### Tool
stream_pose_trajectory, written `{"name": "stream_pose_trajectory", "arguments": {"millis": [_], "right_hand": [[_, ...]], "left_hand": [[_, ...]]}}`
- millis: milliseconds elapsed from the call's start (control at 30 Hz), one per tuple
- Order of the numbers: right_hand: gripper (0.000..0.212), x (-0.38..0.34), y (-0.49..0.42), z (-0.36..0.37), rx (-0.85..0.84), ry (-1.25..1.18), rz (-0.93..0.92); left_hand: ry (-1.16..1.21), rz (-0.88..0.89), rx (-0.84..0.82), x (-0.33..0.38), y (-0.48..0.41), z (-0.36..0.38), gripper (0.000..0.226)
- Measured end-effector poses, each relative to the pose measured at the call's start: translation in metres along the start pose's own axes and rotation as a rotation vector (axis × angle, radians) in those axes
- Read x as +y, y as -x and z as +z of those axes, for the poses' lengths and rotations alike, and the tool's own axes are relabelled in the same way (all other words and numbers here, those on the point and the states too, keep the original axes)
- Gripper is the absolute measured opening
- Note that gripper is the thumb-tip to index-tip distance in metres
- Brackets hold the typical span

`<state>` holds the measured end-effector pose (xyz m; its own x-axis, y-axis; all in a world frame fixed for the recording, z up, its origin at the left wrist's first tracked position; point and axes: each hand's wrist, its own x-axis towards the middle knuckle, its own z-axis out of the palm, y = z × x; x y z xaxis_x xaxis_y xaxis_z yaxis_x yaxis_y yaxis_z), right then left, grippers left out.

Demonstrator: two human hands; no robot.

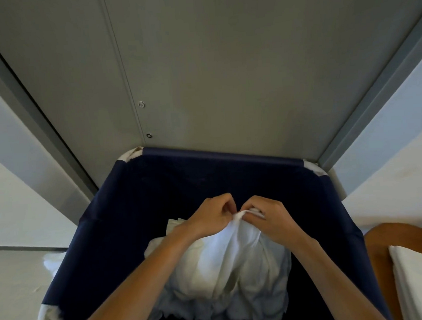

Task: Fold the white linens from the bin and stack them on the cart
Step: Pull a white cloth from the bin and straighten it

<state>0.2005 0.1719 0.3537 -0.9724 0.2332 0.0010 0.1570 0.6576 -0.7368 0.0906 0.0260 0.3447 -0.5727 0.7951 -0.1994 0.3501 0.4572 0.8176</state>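
A dark blue fabric bin [124,214] fills the lower middle of the head view. A white linen [226,265] hangs bunched over its dark inside, lifted by its top edge. My left hand [208,218] pinches that edge from the left. My right hand [267,217] pinches it from the right, the two hands almost touching. More crumpled white linen [214,310] lies lower in the bin. At the right edge a folded white linen [419,278] rests on a brown cart surface [378,243].
A grey panel wall [199,74] rises directly behind the bin. White walls [13,209] flank it on both sides. Pale floor [15,283] lies to the left, with a bit of white cloth [52,262] beside the bin.
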Motion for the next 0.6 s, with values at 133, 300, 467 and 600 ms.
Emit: {"name": "stream_pose_trajectory", "arguments": {"millis": [133,300,467,600], "right_hand": [[0.011,0.0,0.002,0.0,-0.008,-0.029,0.054],[0.014,0.003,0.002,-0.002,-0.057,-0.05,0.095],[0.014,0.005,0.001,0.0,-0.026,-0.021,0.097],[0.021,0.01,0.001,-0.003,-0.034,-0.026,0.109]], "left_hand": [[-0.023,0.028,-0.075,-0.001,-0.001,0.005,0.015],[-0.053,0.083,-0.121,-0.004,-0.002,0.009,0.019],[-0.023,0.095,-0.092,-0.006,-0.003,0.011,0.02],[0.007,0.128,-0.097,-0.007,0.0,0.01,0.028]]}}
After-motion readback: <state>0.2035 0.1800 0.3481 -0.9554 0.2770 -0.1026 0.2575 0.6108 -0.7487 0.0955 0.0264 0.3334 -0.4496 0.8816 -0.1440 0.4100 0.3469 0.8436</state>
